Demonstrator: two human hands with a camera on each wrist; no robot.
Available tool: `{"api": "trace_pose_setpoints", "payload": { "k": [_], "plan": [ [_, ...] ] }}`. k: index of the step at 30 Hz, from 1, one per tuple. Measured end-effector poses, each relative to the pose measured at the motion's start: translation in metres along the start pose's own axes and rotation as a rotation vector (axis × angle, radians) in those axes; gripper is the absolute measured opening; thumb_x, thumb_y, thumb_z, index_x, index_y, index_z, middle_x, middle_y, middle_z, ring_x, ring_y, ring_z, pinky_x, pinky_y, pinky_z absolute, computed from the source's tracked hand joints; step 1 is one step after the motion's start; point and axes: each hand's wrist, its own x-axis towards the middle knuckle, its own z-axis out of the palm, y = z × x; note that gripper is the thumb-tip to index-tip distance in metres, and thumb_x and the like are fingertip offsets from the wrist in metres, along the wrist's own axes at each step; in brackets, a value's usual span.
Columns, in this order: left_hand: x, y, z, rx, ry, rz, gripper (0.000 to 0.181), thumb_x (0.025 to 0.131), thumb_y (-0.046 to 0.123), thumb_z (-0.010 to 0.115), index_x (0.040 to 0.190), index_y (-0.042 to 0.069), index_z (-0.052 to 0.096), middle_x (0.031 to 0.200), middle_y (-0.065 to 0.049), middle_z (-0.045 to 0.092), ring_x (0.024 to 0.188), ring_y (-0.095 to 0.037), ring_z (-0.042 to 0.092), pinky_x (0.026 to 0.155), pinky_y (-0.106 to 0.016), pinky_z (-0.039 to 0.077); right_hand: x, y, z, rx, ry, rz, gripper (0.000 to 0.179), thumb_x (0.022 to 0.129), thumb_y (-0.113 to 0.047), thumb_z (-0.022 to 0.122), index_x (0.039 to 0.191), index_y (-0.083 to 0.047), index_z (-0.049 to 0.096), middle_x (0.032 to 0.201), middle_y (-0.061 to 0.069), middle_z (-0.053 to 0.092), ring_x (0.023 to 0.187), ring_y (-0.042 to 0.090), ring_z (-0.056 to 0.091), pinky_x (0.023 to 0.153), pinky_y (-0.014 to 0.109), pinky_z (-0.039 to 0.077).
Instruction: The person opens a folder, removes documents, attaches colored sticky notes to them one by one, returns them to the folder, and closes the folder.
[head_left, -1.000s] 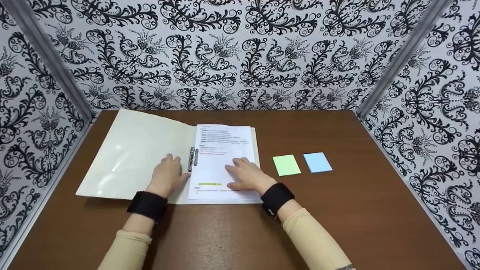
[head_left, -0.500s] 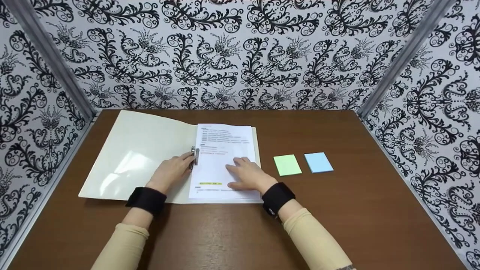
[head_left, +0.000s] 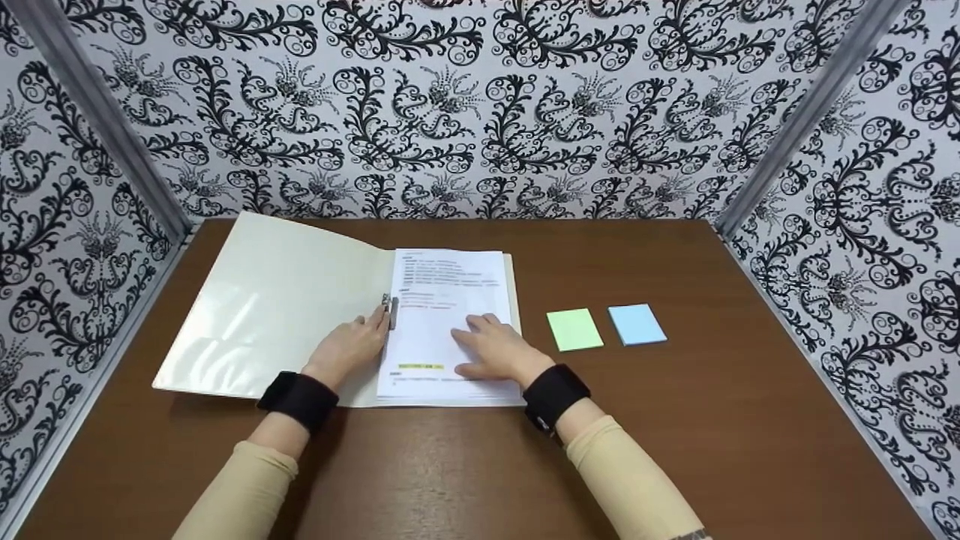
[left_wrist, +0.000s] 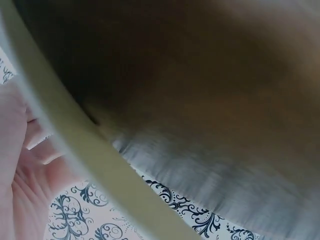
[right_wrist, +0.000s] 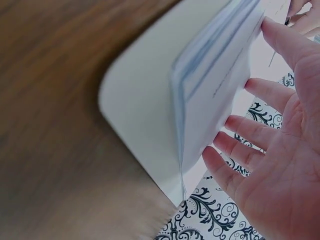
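Here's my left hand [head_left: 346,349] at the small silver metal clip [head_left: 394,314], fingers [head_left: 379,321] touching it; whether they pinch, I can't tell. My right hand [head_left: 501,352] is spread, fingertips [head_left: 459,334] resting on the white printed paper stack [head_left: 427,341], gripping nothing. Clip and stack sit in the unfolded cream folder [head_left: 262,300] on the brown wooden worktop [head_left: 712,420], near the square green pad [head_left: 574,330] and square blue pad [head_left: 637,325].

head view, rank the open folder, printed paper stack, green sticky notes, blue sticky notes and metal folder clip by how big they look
1. Open folder
2. Printed paper stack
3. Green sticky notes and blue sticky notes: too alike to rank
4. Metal folder clip, partly hidden
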Motion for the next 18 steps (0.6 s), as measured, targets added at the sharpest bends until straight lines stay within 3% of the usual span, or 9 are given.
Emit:
{"api": "trace_pose_setpoints", "payload": {
  "k": [10, 18],
  "plan": [
    [-0.001, 0.004, 0.009, 0.105, 0.095, 0.016, 0.038, 0.094, -0.008, 0.056, 0.132, -0.014, 0.062, 0.131, -0.029, 0.065, 0.090, -0.040, 0.073, 0.060, -0.039, 0.061, 0.000, -0.001, 0.001, 0.018, -0.004, 0.006, 0.065, 0.100, -0.040, 0.070, 0.155, -0.010, 0.052, 0.161, 0.023, 0.040, 0.149, 0.044, 0.035, 0.118, 0.059, 0.035],
    [0.001, 0.002, 0.013, -0.010, 0.046, -0.015, 0.042, 0.094, -0.012, 0.053, 0.136, -0.017, 0.055, 0.135, -0.034, 0.060, 0.085, -0.041, 0.069, 0.060, -0.041, 0.060, 0.000, -0.001, 0.000, -0.026, 0.018, -0.018, 0.064, 0.101, -0.040, 0.070, 0.153, -0.008, 0.053, 0.159, 0.024, 0.044, 0.145, 0.044, 0.041, 0.113, 0.058, 0.041]
  ]
}}
